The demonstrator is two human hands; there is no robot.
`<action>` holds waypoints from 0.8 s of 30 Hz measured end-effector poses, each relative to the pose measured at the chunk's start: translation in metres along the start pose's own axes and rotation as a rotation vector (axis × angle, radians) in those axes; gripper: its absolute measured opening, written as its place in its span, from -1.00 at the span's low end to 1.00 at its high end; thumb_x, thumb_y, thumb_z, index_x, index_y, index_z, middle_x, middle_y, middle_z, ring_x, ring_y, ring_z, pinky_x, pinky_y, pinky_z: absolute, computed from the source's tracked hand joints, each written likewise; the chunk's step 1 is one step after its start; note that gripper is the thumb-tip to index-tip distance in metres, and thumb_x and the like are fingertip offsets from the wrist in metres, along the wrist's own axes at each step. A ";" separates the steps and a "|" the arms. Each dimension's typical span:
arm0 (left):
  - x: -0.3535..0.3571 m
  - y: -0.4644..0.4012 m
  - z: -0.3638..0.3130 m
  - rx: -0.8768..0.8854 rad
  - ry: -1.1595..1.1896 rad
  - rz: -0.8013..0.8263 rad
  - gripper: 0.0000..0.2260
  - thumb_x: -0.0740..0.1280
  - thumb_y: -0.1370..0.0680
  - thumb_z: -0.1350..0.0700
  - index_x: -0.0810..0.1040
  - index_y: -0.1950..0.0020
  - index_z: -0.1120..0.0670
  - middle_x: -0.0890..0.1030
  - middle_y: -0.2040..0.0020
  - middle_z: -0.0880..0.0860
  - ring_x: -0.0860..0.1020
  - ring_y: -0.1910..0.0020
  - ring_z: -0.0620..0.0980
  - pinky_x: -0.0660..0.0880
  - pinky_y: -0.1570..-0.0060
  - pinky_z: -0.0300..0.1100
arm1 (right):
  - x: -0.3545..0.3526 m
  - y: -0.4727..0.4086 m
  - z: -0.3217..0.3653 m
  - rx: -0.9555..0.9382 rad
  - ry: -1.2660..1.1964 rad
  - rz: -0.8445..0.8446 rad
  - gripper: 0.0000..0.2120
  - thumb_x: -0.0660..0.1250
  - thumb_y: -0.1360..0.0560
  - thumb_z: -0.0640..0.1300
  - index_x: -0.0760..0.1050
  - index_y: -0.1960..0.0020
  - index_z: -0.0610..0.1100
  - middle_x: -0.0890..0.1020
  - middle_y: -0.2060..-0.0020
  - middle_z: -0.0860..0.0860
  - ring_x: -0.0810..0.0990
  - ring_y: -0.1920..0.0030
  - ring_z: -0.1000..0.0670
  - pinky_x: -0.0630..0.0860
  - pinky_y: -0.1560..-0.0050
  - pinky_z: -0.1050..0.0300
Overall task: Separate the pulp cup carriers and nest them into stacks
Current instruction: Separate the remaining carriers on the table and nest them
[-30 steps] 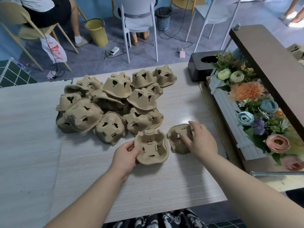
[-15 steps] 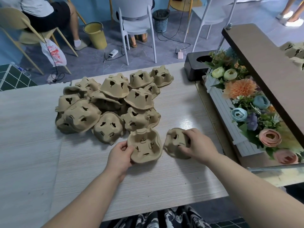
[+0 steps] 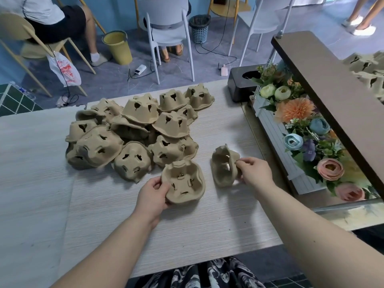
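Right hand [image 3: 254, 173] pinches a carrier [image 3: 223, 167], now tipped on edge and lifted at 3 o'clock of the upright carrier [image 3: 184, 181], which the left hand [image 3: 152, 196] grips on the worktop [image 3: 207, 225], as before.

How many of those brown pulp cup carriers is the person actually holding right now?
2. The left hand grips an open-side-up brown pulp cup carrier; the right hand pinches a tilted carrier. The rest lie piled behind; some may be hidden.

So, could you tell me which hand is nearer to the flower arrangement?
Right. The right hand, pinching a tilted carrier, is just left of the flower arrangement; the left hand is farther left, holding the open-side-up carrier.
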State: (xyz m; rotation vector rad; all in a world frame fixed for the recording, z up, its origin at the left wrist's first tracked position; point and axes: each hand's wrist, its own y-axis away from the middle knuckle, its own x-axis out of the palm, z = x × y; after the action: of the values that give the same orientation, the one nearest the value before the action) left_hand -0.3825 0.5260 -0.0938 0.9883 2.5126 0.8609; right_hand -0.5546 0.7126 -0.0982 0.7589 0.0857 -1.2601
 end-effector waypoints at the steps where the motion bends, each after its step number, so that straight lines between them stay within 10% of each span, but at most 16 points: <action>1: 0.001 0.000 0.000 0.002 0.000 0.005 -0.81 0.28 -0.62 0.24 0.54 -0.20 0.08 0.68 -0.02 0.06 0.66 0.03 0.04 0.61 0.09 0.01 | -0.001 0.001 0.001 -0.003 0.009 -0.025 -0.85 0.30 -0.44 -0.09 0.60 0.27 -0.03 0.67 0.27 -0.06 0.65 0.16 -0.15 0.59 0.01 -0.17; 8: 0.006 0.006 -0.002 0.002 0.028 0.060 -0.68 0.27 -0.61 0.26 0.48 -0.36 0.07 0.69 -0.05 0.07 0.68 0.08 -0.02 0.63 0.09 -0.01 | -0.005 0.011 0.011 -0.094 0.230 -0.051 -0.56 0.13 -0.52 0.27 0.51 -0.11 -0.04 0.61 0.02 0.02 0.55 -0.05 -0.06 0.47 -0.02 0.06; 12: 0.005 0.009 -0.005 0.009 0.036 0.069 -0.68 0.26 -0.61 0.28 0.47 -0.35 0.06 0.68 -0.06 0.07 0.66 0.09 -0.04 0.64 0.18 -0.08 | -0.002 0.011 0.006 -0.238 0.587 -0.132 -0.74 0.18 -0.54 0.02 0.48 0.10 -0.17 0.58 0.10 -0.11 0.54 0.06 -0.18 0.43 0.16 0.05; 15: 0.004 0.012 -0.007 0.016 0.048 0.071 -0.70 0.25 -0.61 0.30 0.48 -0.30 0.03 0.67 -0.03 0.05 0.65 0.13 -0.06 0.61 0.33 -0.20 | -0.004 0.015 0.005 -0.286 0.447 -0.217 -0.89 0.21 -0.54 -0.14 0.46 0.02 -0.16 0.58 0.12 -0.10 0.54 0.07 -0.17 0.37 0.17 0.08; 24: 0.004 0.016 -0.011 0.010 0.050 0.067 -0.78 0.23 -0.66 0.08 0.55 -0.28 0.05 0.69 -0.01 0.05 0.68 0.20 -0.14 0.56 0.37 -0.21 | 0.027 0.056 0.019 -0.348 -0.031 0.039 -0.49 0.36 -0.45 -0.12 0.34 -0.37 0.09 0.62 0.17 0.09 0.59 0.15 0.06 0.52 0.06 0.11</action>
State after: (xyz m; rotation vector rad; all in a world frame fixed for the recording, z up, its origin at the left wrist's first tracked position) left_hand -0.3826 0.5330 -0.0754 1.0723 2.5411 0.9044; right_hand -0.5031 0.6859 -0.0701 0.4377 0.2567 -1.1791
